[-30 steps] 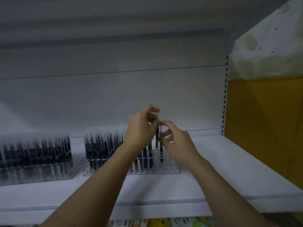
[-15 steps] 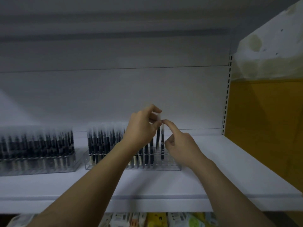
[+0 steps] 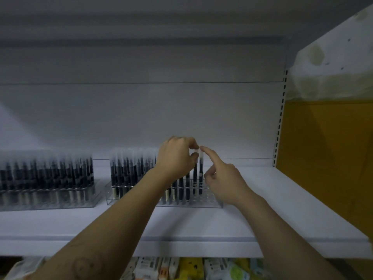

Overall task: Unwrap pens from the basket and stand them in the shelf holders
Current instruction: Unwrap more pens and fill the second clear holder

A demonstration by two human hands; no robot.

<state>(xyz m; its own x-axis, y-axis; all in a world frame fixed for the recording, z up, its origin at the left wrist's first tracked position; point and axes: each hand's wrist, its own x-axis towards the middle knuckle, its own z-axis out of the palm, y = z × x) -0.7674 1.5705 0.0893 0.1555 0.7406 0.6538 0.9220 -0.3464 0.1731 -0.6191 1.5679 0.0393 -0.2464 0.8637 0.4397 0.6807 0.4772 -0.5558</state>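
Two clear acrylic holders stand on the white shelf (image 3: 262,225). The left holder (image 3: 50,203) is packed with dark pens with frosted caps. The middle holder (image 3: 214,203) has several pens in its left part and free slots at its right end. My left hand (image 3: 177,156) pinches the frosted cap of a dark pen (image 3: 195,174) standing at the right end of the rows. My right hand (image 3: 222,178) points its index finger onto the cap of the neighbouring pen (image 3: 201,174), the other fingers curled. No basket is in view.
The shelf's white back panel rises behind the holders, with a slotted upright (image 3: 279,122) at its right. A yellow and white wall (image 3: 327,138) lies beyond. Colourful packaged goods (image 3: 191,268) hang below the shelf's front edge.
My right hand let go of the pen it pinched and now touches its cap with one extended finger. My left hand stayed on the neighbouring cap. The view tilted up slightly.
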